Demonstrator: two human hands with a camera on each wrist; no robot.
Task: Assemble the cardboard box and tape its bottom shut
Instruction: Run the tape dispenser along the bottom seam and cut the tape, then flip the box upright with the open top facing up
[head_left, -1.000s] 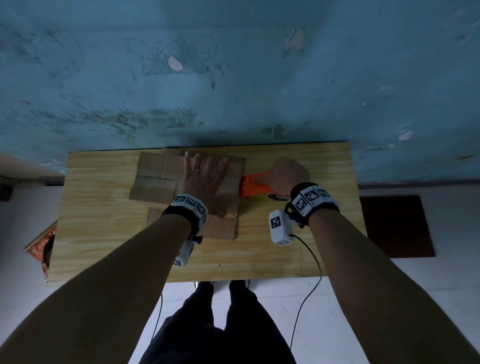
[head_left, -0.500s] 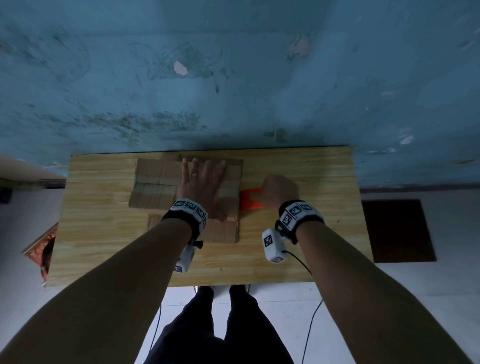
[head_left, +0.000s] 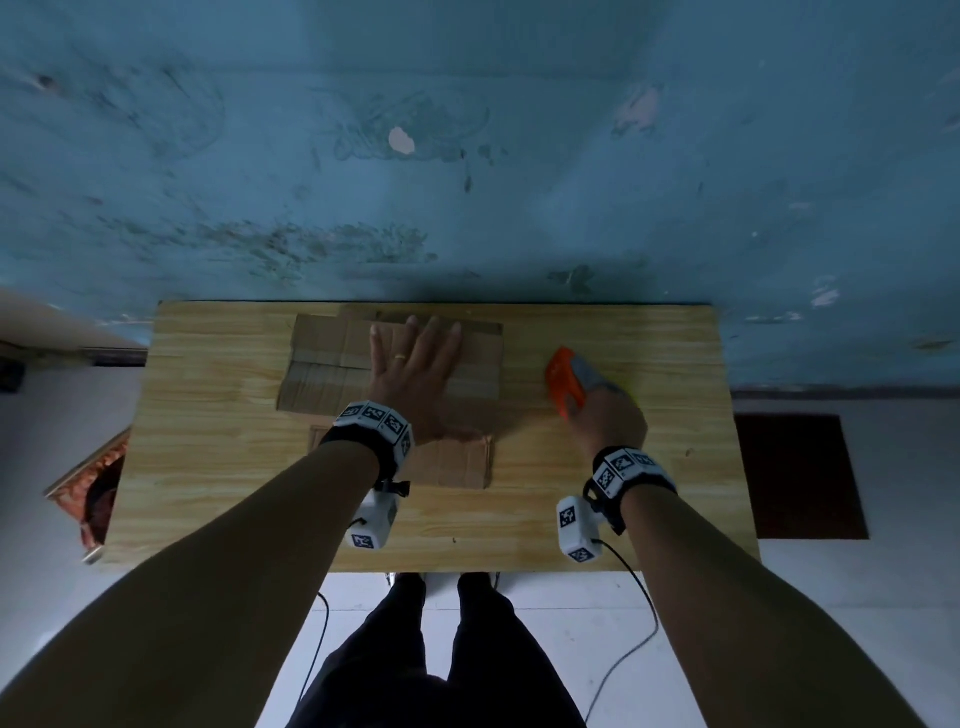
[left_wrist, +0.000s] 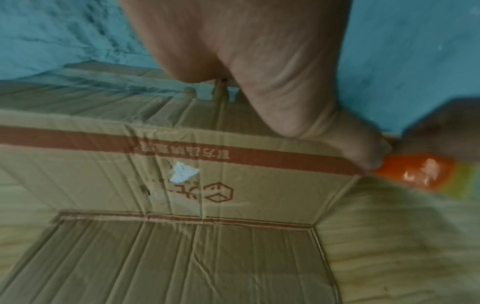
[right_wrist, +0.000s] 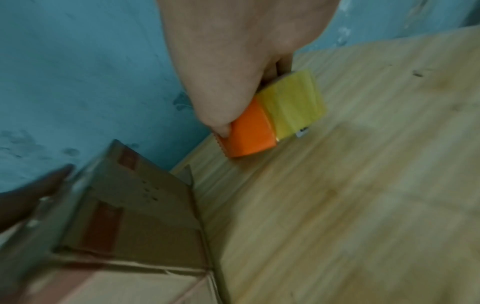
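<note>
A brown cardboard box (head_left: 332, 364) stands bottom up on the wooden table (head_left: 208, 467), with one flap (head_left: 457, 462) spread flat toward me. My left hand (head_left: 415, 369) lies flat on the box's top with fingers straight and spread; the left wrist view shows its palm (left_wrist: 259, 72) pressing the edge above the printed side (left_wrist: 207, 185). My right hand (head_left: 608, 415) grips an orange tape dispenser (head_left: 563, 382) with a yellowish tape roll (right_wrist: 293, 102), held off to the right of the box above the table. In the right wrist view the dispenser (right_wrist: 249, 131) is clear of the box (right_wrist: 135, 205).
A blue worn wall (head_left: 467, 156) rises right behind the table. A dark mat (head_left: 800, 473) lies on the floor to the right, a patterned object (head_left: 98, 493) by the left table edge. Cables (head_left: 628, 649) hang from my wrists over my legs.
My right hand has pulled the tape dispenser away from the box's right edge, out to the right. My left hand stays flat on the box.
</note>
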